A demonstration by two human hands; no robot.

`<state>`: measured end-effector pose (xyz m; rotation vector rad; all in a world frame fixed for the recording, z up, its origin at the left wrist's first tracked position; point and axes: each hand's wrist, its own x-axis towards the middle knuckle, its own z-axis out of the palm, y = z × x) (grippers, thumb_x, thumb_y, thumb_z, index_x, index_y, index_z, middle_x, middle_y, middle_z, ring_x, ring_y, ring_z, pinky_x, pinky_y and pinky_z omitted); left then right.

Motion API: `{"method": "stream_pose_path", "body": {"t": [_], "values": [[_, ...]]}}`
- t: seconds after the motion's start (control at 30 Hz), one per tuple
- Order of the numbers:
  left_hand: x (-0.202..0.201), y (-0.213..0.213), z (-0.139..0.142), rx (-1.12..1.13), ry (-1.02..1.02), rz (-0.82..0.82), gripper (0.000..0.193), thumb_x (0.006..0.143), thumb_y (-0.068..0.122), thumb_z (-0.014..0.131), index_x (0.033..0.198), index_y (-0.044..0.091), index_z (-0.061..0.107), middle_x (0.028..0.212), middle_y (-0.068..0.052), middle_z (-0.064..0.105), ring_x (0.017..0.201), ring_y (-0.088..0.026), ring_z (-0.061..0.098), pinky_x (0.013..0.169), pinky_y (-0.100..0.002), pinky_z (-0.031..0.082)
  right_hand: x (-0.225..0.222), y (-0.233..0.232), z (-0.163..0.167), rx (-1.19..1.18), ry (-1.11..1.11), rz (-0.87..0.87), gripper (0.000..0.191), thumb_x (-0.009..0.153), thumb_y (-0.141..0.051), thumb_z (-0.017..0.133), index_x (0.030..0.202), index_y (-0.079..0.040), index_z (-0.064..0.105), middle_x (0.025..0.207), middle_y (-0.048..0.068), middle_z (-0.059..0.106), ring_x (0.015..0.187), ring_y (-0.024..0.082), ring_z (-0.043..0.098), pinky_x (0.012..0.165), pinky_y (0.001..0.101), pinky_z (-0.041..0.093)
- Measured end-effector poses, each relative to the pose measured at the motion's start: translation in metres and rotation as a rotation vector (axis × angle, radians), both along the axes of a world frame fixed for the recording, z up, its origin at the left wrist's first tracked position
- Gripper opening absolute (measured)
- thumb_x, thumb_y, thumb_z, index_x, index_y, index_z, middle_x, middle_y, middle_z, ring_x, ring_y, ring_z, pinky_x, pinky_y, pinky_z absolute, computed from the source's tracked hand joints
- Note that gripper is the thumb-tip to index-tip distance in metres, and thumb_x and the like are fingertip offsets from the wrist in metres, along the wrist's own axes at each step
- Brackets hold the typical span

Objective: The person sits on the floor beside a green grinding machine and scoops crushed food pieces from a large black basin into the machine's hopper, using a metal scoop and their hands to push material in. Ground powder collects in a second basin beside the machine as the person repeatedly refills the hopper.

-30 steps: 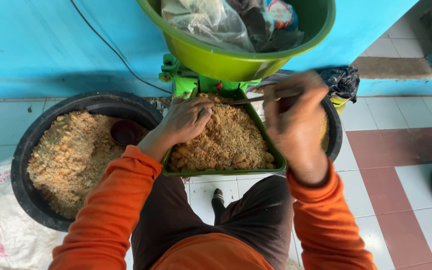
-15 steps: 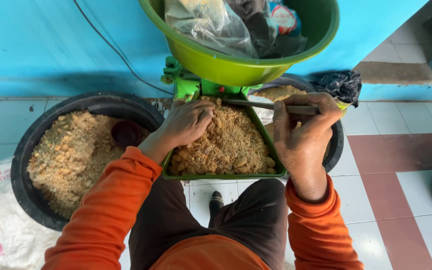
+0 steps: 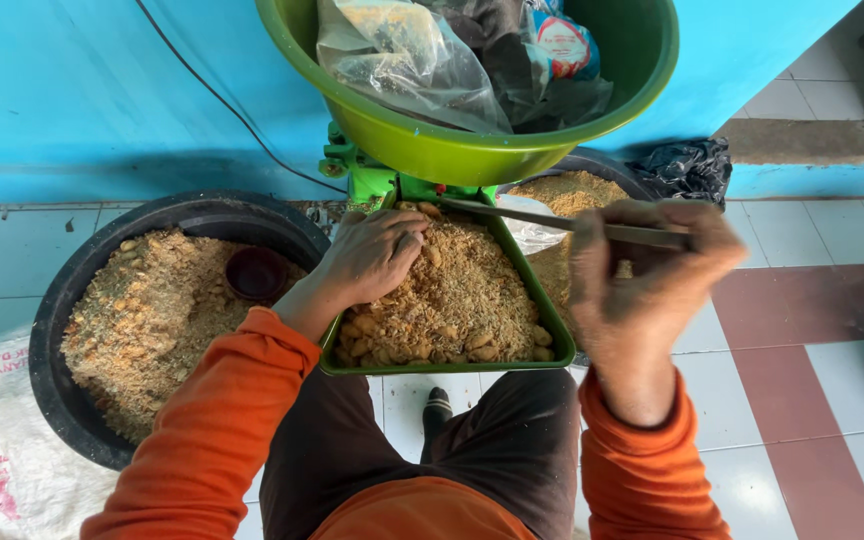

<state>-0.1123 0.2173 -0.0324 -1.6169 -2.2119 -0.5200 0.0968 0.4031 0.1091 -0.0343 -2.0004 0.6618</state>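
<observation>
Single head view, worn camera looking steeply down, facing the blue wall (image 3: 102, 90) along frame top. Close range: orange sleeves (image 3: 212, 430) enter from bottom edge, green tray (image 3: 542, 300) at center, tiled floor (image 3: 812, 380) at right. No second view.

I wear a bright orange top with long sleeves. The left sleeve (image 3: 207, 430) is soft and folds a little near my wrist. The right sleeve (image 3: 647, 470) ends in a snug cuff. My hands are bare, both my left hand (image 3: 372, 255) and my right hand (image 3: 647, 275). I have dark brown trousers (image 3: 402, 450) on. One dark sock or shoe with a light tip (image 3: 437, 408) peeks out between my legs.
</observation>
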Motion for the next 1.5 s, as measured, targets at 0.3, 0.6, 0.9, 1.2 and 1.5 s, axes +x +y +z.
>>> {"method": "stream_pose_path", "body": {"t": [0.3, 0.6, 0.9, 1.2, 1.5], "values": [[0.001, 0.0, 0.001, 0.026, -0.023, 0.009, 0.018, 0.101, 0.018, 0.057, 0.109, 0.009, 0.07, 0.131, -0.007, 0.07, 0.119, -0.027, 0.065, 0.082, -0.051, 0.045, -0.016, -0.006, 0.006, 0.121, -0.04, -0.088, 0.05, 0.104, 0.005, 0.078, 0.127, 0.001, 0.034, 0.105, 0.017, 0.067, 0.082, 0.023, 0.076, 0.073, 0.0307, 0.062], [0.004, -0.001, 0.005, 0.043, 0.037, 0.004, 0.015, 0.099, 0.017, 0.058, 0.104, 0.009, 0.07, 0.127, -0.006, 0.071, 0.117, -0.027, 0.065, 0.087, -0.054, 0.046, -0.019, -0.007, -0.02, -0.007, -0.033, -0.01, 0.048, 0.101, 0.005, 0.077, 0.122, 0.004, 0.033, 0.105, 0.018, 0.069, 0.082, 0.023, 0.077, 0.068, 0.0316, 0.06], [0.002, -0.002, 0.006, 0.097, 0.067, -0.05, 0.006, 0.096, 0.011, 0.066, 0.092, 0.007, 0.068, 0.11, -0.004, 0.075, 0.103, -0.023, 0.071, 0.073, -0.045, 0.052, -0.012, -0.002, -0.019, -0.104, 0.014, -0.002, 0.045, 0.107, 0.006, 0.074, 0.122, 0.002, 0.031, 0.105, 0.018, 0.07, 0.086, 0.02, 0.074, 0.073, 0.0291, 0.059], [-0.004, -0.001, 0.002, 0.124, 0.101, -0.085, 0.007, 0.092, 0.009, 0.069, 0.087, 0.005, 0.07, 0.103, -0.007, 0.076, 0.094, -0.024, 0.073, 0.071, -0.043, 0.055, -0.027, 0.001, -0.012, -0.092, -0.074, -0.029, 0.049, 0.103, 0.0, 0.079, 0.123, 0.002, 0.034, 0.101, 0.017, 0.071, 0.085, 0.021, 0.077, 0.074, 0.0308, 0.062], [-0.003, -0.004, 0.006, 0.104, 0.031, -0.103, 0.009, 0.092, 0.009, 0.068, 0.085, 0.003, 0.069, 0.107, -0.008, 0.077, 0.094, -0.026, 0.073, 0.074, -0.045, 0.055, -0.029, -0.007, -0.012, -0.078, -0.072, 0.037, 0.044, 0.102, 0.003, 0.075, 0.122, 0.003, 0.035, 0.103, 0.018, 0.072, 0.085, 0.023, 0.078, 0.072, 0.0302, 0.062]]}}
